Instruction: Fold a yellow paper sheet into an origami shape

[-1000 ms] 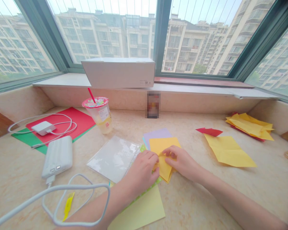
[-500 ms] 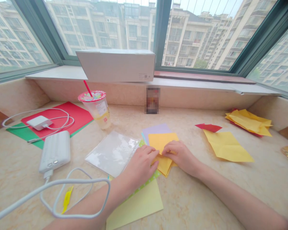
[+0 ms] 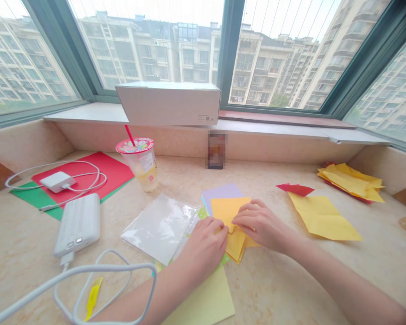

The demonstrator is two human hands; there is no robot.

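- The orange paper [image 3: 229, 208] lay right of the cup [image 3: 144, 164] and nearer the person, its near part layered and creased; it sat between both hands, probably so each could reach the fold.
- The left hand [image 3: 206, 241], on the cup's near right, curled over the paper's left edge, perhaps to stop it sliding. Its thumb and fingers were close together, but whether they pinched the paper I could not tell.
- The right hand [image 3: 262, 225], farther right of the cup, had its fingers bunched and their tips at the paper's right side, seemingly to steady or work the crease. The thumb was mostly hidden, so whether it clamped anything I could not tell.
- Just nearer than the cup lay the clear sleeve [image 3: 160, 228], beside the left hand, perhaps set flat to leave the fingers room.
- Well right of the cup lay a yellow sheet [image 3: 325, 219], a red piece [image 3: 296, 189] and a yellow pile [image 3: 352, 180], apart from the hands, likely out of their way.
- Left of the cup, the charger [image 3: 57, 182] rested on a red sheet [image 3: 104, 169].
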